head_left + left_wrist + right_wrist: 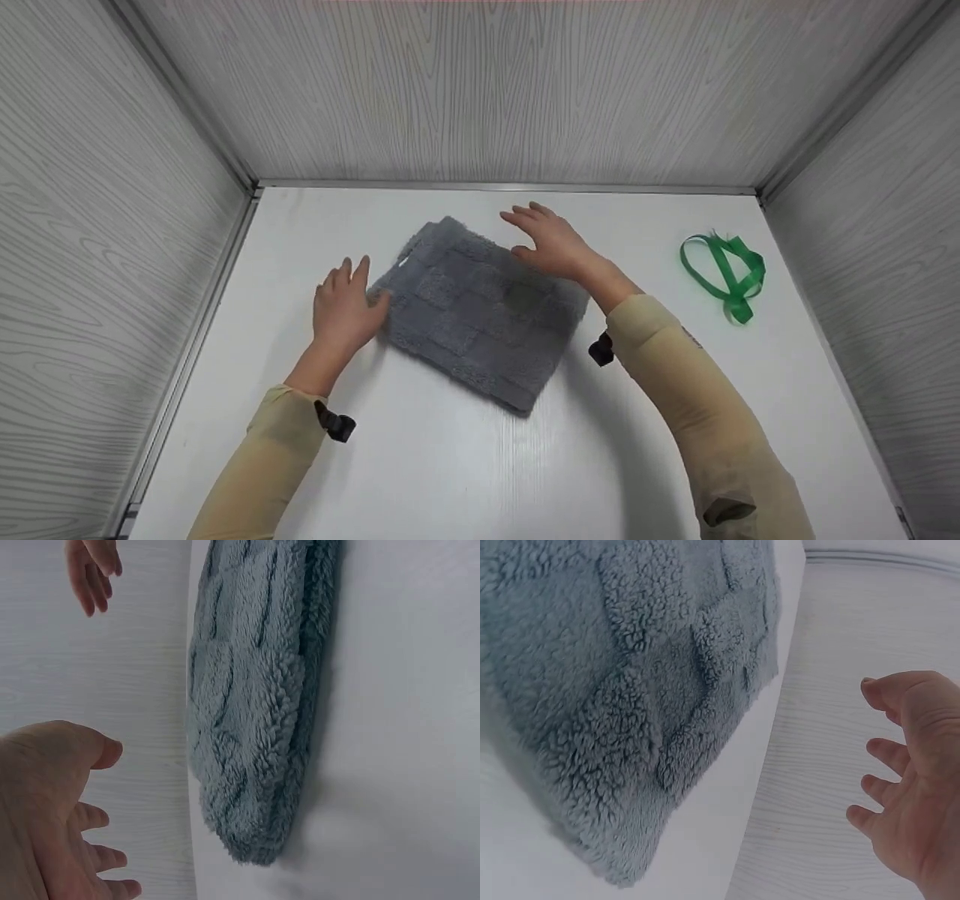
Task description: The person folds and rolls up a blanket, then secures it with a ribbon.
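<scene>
A folded grey-blue plush cloth [480, 315] with a checked pile lies turned at an angle on the white table. Its stacked layers show along the edge of the cloth [255, 705] in the left wrist view. My left hand [345, 307] is beside the cloth's left corner, fingers spread and holding nothing. Over the far right edge of the cloth hovers my right hand [551, 244], its fingers extended and loosely bent. The right wrist view shows that hand [922, 772] apart from the cloth [630, 690], with nothing in its grasp.
A looped green ribbon [739, 285] lies on the right side of the white table [450, 465]. Pale wood-grain panels stand at the back [480, 97], left and right, meeting the table along metal edge strips.
</scene>
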`<state>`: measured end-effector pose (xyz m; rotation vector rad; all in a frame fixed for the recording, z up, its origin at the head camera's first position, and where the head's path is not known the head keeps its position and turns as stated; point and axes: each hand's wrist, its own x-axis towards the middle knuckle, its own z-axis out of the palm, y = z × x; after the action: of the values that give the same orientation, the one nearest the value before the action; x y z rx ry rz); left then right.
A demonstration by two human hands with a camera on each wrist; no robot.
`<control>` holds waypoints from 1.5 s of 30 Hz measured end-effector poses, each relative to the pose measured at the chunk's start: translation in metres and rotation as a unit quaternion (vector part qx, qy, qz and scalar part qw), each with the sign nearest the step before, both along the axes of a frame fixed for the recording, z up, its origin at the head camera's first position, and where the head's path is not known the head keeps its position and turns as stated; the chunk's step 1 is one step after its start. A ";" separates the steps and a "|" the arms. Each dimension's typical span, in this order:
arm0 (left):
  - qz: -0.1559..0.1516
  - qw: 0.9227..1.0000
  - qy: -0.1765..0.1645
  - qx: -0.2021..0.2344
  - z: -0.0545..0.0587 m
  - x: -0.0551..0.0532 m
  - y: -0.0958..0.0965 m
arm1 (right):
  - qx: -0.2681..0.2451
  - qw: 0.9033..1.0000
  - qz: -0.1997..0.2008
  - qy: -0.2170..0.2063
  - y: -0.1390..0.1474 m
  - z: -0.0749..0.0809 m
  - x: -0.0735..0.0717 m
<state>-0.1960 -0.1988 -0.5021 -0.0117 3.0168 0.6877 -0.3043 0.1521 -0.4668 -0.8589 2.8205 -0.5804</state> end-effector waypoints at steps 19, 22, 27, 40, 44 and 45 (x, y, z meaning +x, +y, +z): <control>-0.125 0.989 -0.073 -0.035 -0.052 0.061 0.108 | 0.107 0.992 0.066 -0.002 0.063 -0.074 0.037; -0.120 0.989 -0.072 -0.040 -0.062 0.063 0.114 | 0.093 0.994 0.061 -0.012 0.072 -0.084 0.042; -0.113 0.989 -0.080 -0.054 -0.077 0.064 0.118 | 0.101 0.992 0.067 -0.021 0.074 -0.100 0.046; -0.139 0.982 -0.067 -0.111 -0.089 0.057 0.121 | 0.101 0.994 0.047 0.002 0.074 -0.112 0.050; -0.156 0.978 -0.070 -0.119 -0.089 0.050 0.117 | 0.108 0.993 0.046 0.019 0.077 -0.110 0.054; -0.161 0.977 -0.069 -0.119 -0.089 0.048 0.116 | 0.108 0.993 0.045 0.023 0.078 -0.110 0.055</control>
<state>-0.1481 -0.0827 -0.5909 0.3930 2.8481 0.2818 -0.2494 0.2299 -0.5767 -0.9614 2.8004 -0.2401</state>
